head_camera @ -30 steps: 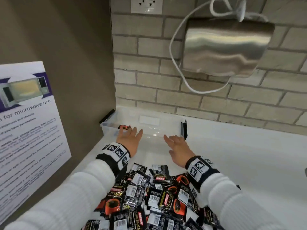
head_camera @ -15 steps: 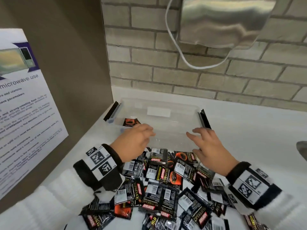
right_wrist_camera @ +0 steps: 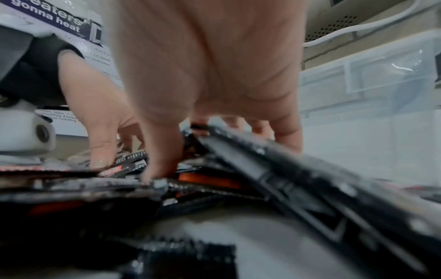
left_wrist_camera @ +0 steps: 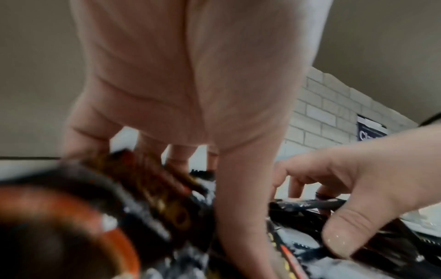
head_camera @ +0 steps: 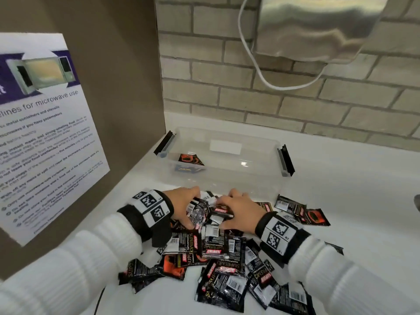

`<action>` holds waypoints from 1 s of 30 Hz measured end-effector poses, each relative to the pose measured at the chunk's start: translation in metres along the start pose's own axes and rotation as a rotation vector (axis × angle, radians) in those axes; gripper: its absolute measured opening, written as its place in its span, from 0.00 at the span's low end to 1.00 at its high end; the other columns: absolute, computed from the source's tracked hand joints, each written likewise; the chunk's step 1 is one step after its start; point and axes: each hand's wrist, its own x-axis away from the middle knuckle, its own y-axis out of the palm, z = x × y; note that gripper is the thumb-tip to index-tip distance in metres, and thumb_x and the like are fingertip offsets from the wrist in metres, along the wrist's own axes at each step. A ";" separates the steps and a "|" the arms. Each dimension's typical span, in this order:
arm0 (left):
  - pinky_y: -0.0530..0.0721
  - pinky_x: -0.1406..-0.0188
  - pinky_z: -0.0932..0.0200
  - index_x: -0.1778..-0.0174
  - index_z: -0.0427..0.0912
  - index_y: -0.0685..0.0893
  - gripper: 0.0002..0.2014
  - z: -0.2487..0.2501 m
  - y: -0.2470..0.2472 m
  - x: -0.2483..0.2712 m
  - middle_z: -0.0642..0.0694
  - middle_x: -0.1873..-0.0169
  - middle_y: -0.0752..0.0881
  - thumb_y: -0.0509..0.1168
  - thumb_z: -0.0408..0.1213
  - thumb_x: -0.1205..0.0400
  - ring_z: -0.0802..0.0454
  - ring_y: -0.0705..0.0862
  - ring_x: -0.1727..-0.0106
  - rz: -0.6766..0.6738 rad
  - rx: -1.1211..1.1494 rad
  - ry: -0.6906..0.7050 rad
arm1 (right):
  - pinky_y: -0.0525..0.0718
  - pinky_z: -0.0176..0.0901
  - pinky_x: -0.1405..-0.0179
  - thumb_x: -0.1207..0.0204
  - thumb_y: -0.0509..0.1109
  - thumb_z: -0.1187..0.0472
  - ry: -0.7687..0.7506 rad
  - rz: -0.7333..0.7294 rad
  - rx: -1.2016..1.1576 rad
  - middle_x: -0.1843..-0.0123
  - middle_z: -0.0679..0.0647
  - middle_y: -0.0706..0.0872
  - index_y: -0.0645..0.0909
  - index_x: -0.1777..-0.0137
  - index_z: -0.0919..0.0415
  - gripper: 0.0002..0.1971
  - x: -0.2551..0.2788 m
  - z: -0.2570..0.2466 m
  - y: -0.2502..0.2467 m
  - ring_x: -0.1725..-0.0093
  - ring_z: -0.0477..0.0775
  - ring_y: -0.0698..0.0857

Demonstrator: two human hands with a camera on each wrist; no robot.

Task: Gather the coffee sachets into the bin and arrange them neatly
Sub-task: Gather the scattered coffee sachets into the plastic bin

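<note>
A heap of black-and-orange coffee sachets lies on the white counter in front of me. Behind it stands a clear plastic bin with one sachet on its floor at the left. My left hand and right hand sit side by side at the heap's far edge, close to the bin's near wall. Each has fingers curled behind and thumb in front of a bunch of sachets. The left wrist view shows my left hand clamped over sachets. The right wrist view shows my right hand gripping sachets.
A brown panel with a microwave-use poster walls off the left. A metal wall unit with a white cord hangs on the brick wall above the bin. A few loose sachets lie right of my hands. White counter extends rightward.
Both hands pulled back from the bin and dropped onto the heap's far edge, fingers closing round sachets. The head view tilted down and nearer.
</note>
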 end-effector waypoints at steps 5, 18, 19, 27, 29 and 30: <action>0.75 0.58 0.65 0.29 0.44 0.69 0.32 -0.003 -0.008 0.011 0.45 0.35 0.77 0.75 0.40 0.27 0.51 0.76 0.47 0.118 0.076 0.046 | 0.76 0.43 0.43 0.28 0.63 0.77 -0.032 0.218 -0.007 0.42 0.56 0.77 0.79 0.41 0.56 0.20 0.005 0.003 0.002 0.42 0.59 0.78; 0.77 0.57 0.62 0.43 0.40 0.80 0.18 0.031 -0.113 -0.024 0.47 0.53 0.84 0.74 0.40 0.26 0.52 0.82 0.55 0.814 0.685 0.161 | 0.71 0.27 0.53 0.30 0.67 0.76 -0.036 0.476 -0.193 0.50 0.51 0.81 0.84 0.48 0.58 0.16 0.024 0.017 -0.013 0.49 0.52 0.80; 0.76 0.54 0.62 0.39 0.38 0.79 0.20 0.034 -0.112 -0.033 0.45 0.48 0.84 0.72 0.41 0.24 0.50 0.82 0.51 0.811 0.740 0.136 | 0.71 0.29 0.53 0.29 0.68 0.75 -0.043 0.480 -0.203 0.51 0.51 0.82 0.84 0.48 0.58 0.15 0.025 0.017 -0.014 0.49 0.52 0.80; 0.68 0.25 0.47 0.25 0.43 0.67 0.27 0.031 -0.091 -0.055 0.40 0.25 0.69 0.62 0.48 0.18 0.42 0.68 0.25 0.664 0.677 0.009 | 0.75 0.28 0.44 0.28 0.68 0.77 -0.049 0.553 -0.399 0.47 0.47 0.84 0.85 0.48 0.56 0.17 0.031 0.019 -0.030 0.47 0.44 0.80; 0.74 0.31 0.49 0.32 0.44 0.76 0.17 0.024 -0.082 -0.039 0.44 0.32 0.76 0.62 0.41 0.17 0.47 0.74 0.30 0.723 0.695 0.071 | 0.76 0.25 0.52 0.27 0.69 0.74 -0.069 0.629 -0.529 0.52 0.41 0.83 0.84 0.52 0.51 0.15 0.032 0.014 -0.046 0.53 0.37 0.80; 0.78 0.38 0.55 0.36 0.43 0.79 0.13 0.020 -0.077 -0.029 0.47 0.38 0.80 0.61 0.37 0.17 0.51 0.77 0.37 0.738 0.724 0.104 | 0.77 0.24 0.56 0.27 0.70 0.73 -0.075 0.670 -0.602 0.54 0.40 0.83 0.83 0.53 0.50 0.14 0.032 0.011 -0.055 0.56 0.35 0.80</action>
